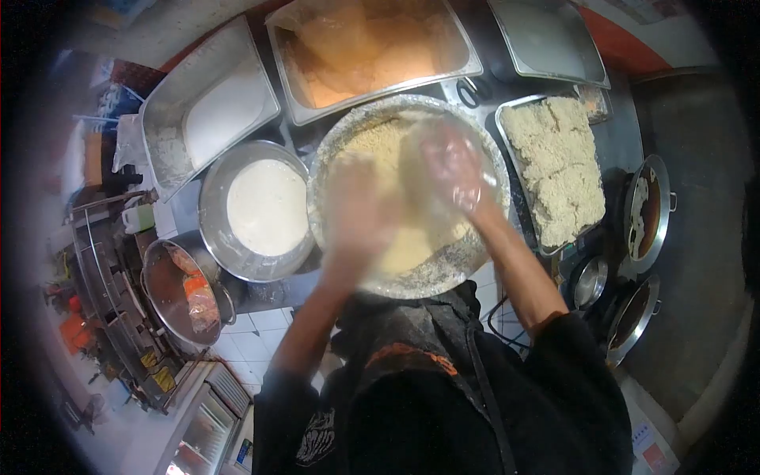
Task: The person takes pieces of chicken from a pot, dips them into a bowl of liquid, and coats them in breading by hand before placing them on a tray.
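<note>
A wide metal bowl (455,273) with flour-dusted walls stands before me, holding pale yellow flour-like crumbs (408,252). Over the left part of the bowl is my left hand (356,206), so smeared by motion that its fingers do not show clearly. My right hand (453,162) is over the right part, seemingly in a thin clear glove, its fingers blurred too. Whether either hand holds anything cannot be made out. Just left of this bowl sits a steel bowl (212,207) of white batter (267,207). On the right, a tray (546,247) carries pale crumb-coated pieces (554,166).
Behind the bowl are a steel pan of white powder (226,115), a pan of orange powder (380,59) and another steel pan (548,39). Black-handled scissors (469,93) lie between them. A pot with packaged food (186,297) is lower left; woks (649,210) stand far right.
</note>
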Demonstrator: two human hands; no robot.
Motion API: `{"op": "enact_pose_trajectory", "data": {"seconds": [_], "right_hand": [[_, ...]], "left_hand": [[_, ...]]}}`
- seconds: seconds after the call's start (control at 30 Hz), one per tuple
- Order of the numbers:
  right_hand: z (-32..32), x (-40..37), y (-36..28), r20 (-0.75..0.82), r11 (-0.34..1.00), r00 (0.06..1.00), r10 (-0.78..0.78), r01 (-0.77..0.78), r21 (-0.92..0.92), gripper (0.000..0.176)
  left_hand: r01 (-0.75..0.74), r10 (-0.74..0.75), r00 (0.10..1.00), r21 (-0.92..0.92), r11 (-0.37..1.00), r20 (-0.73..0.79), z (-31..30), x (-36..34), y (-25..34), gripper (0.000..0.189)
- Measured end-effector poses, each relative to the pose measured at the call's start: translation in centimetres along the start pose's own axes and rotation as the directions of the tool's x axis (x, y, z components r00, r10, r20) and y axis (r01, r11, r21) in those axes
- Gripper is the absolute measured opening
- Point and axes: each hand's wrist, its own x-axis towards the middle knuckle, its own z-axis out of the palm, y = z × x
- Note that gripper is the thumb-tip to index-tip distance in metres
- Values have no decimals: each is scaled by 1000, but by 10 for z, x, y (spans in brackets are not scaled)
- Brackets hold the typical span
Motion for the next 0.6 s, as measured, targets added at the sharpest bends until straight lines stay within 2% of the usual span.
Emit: {"op": "enact_pose_trajectory", "data": {"seconds": [0.03, 0.07, 0.1, 0.13, 0.2, 0.23, 0.3, 0.33, 0.37, 0.4, 0.43, 0.5, 0.53, 0.57, 0.6], "right_hand": [[-1, 0, 1, 1, 1000, 1000, 6, -6, 2, 56], [-4, 4, 1, -90, 994, 995, -32, 23, -104, 52], [-7, 10, -3, -176, 977, 981, -83, 44, -211, 48], [-6, 14, -10, -176, 977, 980, -88, 50, -210, 48], [0, 25, -25, -82, 977, 990, 119, -131, -167, 61], [9, 31, -23, -79, 978, 990, 120, -132, -164, 61], [26, 44, -18, -69, 969, 994, 84, -98, -229, 63], [24, 46, -16, -75, 969, 994, 79, -94, -227, 63], [20, 47, -12, -12, 980, 998, 55, -57, -192, 64], [15, 44, -8, 54, 987, 998, 33, -24, -156, 65], [5, 38, -6, 54, 987, 998, 34, -25, -159, 65], [-15, 25, -6, 84, 996, 993, 85, -81, -48, 66], [-22, 24, -15, 92, 995, 992, 89, -84, -48, 66], [-31, 22, -23, 99, 998, 995, 27, -21, -67, 57], [-34, 21, -27, 103, 995, 994, -35, 44, -85, 47]], "left_hand": [[166, -171, 985, 427, 889, -27, -6, 9, -12, 69], [288, -299, 945, 763, 579, -130, -9, 17, -21, 72], [389, -261, 921, 634, 668, -290, -4, 23, -10, 74], [391, -259, 920, 634, 667, -295, 0, 27, -11, 74], [362, -105, 917, 692, 624, -384, 3, 37, -18, 61], [363, -107, 917, 694, 622, -384, 3, 40, -23, 61], [178, 96, 953, 786, 592, -288, -1, 44, -25, 47], [175, 103, 952, 789, 589, -289, -6, 46, -21, 47], [207, -43, 959, 589, 781, -281, -9, 48, -17, 60], [255, -184, 956, 340, 905, -227, -12, 49, -9, 76], [254, -184, 957, 337, 906, -227, -10, 47, 0, 76], [335, -333, 939, 14, 942, -85, 0, 38, 18, 73], [343, -341, 936, 9, 939, -84, 0, 37, 24, 73], [269, -302, 948, 258, 928, 97, 2, 36, 29, 71], [132, -291, 915, 472, 871, 281, 5, 35, 31, 70]]}}
